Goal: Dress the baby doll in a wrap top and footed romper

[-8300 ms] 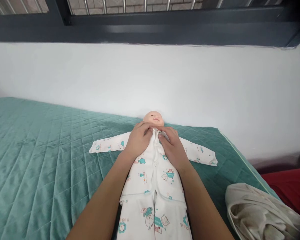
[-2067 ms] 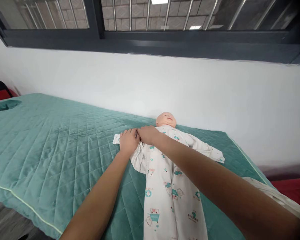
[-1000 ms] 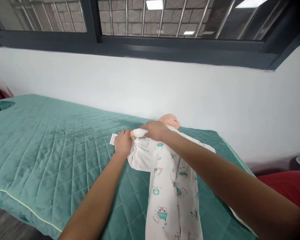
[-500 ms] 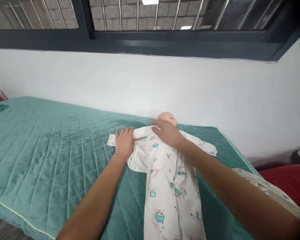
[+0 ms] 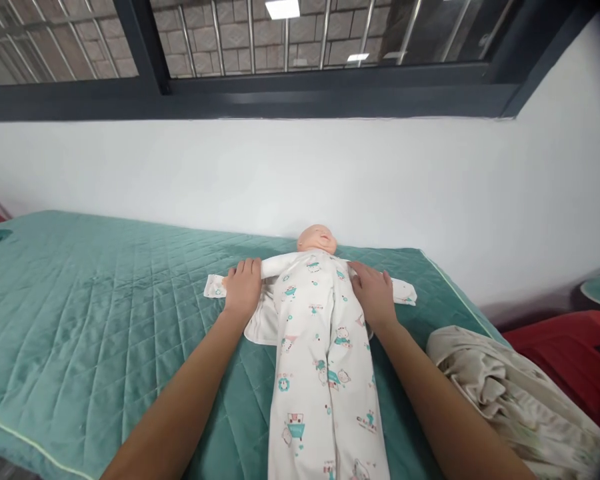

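A baby doll (image 5: pixel 317 238) lies on its back on the bed, head toward the wall. A white baby romper (image 5: pixel 325 347) with small teal and pink prints covers its body, and its legs run down toward me. Both sleeves are stretched out sideways. My left hand (image 5: pixel 245 287) is closed over the left-hand sleeve, fingers curled across it, leaving the cuff (image 5: pixel 214 286) sticking out beyond. Over the opposite sleeve, near the shoulder, my right hand (image 5: pixel 373 291) is bent around the fabric; its cuff (image 5: pixel 405 292) shows past the fingers. The fingertips are partly hidden.
A green quilted bedspread (image 5: pixel 105 320) lies under the doll. Crumpled cream cloth (image 5: pixel 485 373) sits at the right beside a red item (image 5: pixel 565 360). Behind the bed stands a white wall (image 5: pixel 205 173) with a dark window frame (image 5: pixel 280 100) above.
My right hand has moved from the doll's chest, near its neck, rightward to the sleeve. My left hand stays on its sleeve. The camera view has shifted, showing more of the cream cloth.
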`<control>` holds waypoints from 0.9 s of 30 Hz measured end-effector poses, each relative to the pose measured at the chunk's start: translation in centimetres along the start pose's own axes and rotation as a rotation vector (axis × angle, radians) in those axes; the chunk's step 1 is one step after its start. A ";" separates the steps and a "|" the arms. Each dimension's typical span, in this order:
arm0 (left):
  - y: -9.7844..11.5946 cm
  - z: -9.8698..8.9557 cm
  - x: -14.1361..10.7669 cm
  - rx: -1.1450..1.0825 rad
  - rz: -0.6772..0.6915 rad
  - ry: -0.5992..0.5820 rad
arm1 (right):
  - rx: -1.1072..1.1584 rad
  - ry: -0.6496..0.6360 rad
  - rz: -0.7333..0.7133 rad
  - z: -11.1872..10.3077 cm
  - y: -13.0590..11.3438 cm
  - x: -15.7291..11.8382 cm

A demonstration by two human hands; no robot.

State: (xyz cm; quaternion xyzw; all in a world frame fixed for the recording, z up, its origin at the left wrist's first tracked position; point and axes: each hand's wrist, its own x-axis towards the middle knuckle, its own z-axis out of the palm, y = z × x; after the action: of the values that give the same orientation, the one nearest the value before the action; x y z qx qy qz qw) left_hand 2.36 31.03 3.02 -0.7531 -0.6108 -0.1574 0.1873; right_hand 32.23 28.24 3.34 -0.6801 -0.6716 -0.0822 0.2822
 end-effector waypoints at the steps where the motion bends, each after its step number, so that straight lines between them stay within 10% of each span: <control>1: 0.0 0.0 0.0 0.012 -0.007 0.000 | -0.025 0.003 -0.030 -0.2 0.0 -0.1; 19: -1.0 0.3 -0.8 -0.007 -0.066 -0.041 | 0.034 0.125 0.228 -1.3 1.8 -0.8; 27: 0.0 -2.7 -5.1 -0.289 -0.011 0.170 | 0.017 0.083 0.264 -1.1 1.4 -0.5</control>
State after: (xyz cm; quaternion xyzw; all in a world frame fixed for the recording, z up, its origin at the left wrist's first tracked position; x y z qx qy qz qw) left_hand 1.30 25.41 3.01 -0.7529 -0.5677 -0.3077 0.1273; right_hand 33.83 27.32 3.64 -0.7560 -0.5650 -0.0667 0.3238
